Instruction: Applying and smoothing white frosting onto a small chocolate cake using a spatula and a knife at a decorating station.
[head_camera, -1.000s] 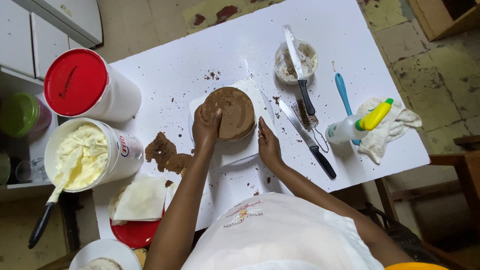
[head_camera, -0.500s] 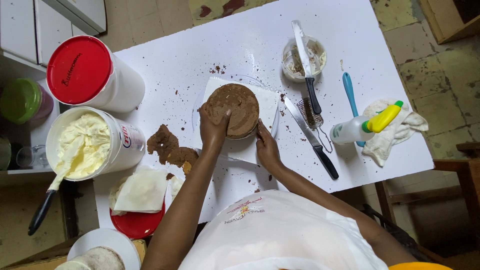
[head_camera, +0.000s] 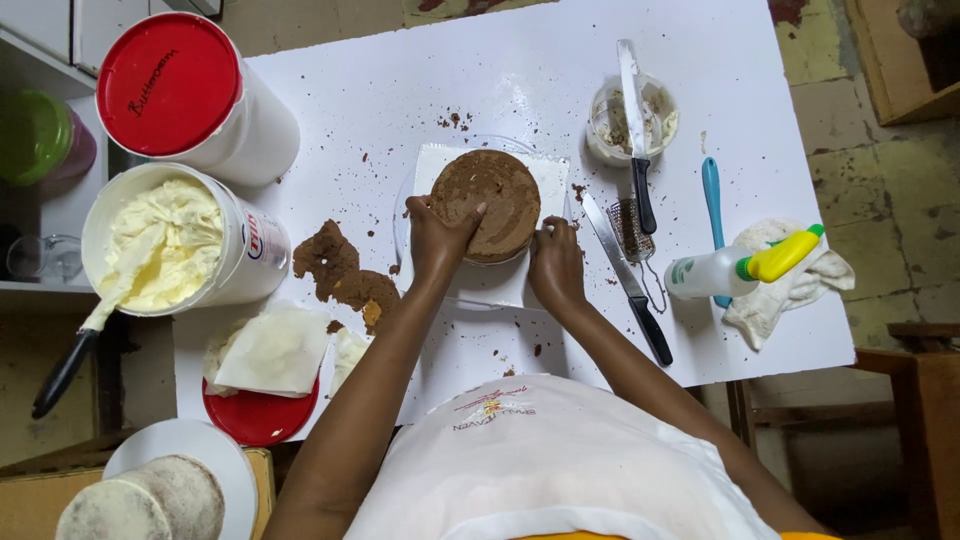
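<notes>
A round, crumbly brown cake layer (head_camera: 490, 203) sits mid-frame on a white square board (head_camera: 545, 175). The left hand (head_camera: 437, 236) cups its edge, fingers curled; the right hand (head_camera: 556, 262) presses flat beside it. Crumbs speckle the white table (head_camera: 400, 90).

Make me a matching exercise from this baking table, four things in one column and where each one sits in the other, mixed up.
Things:
1. round brown cake layer
2. open tub of cream
3. squeeze bottle with yellow cap
4. pile of brown cake scraps

Places:
A. lying on a white cloth at the right side of the table
B. between the left hand and the right hand
C. on the table between the cream tub and the cake
D. below the red-lidded tub, with a dark-handled tool in it

Pairs: 1-B, 2-D, 3-A, 4-C
</notes>
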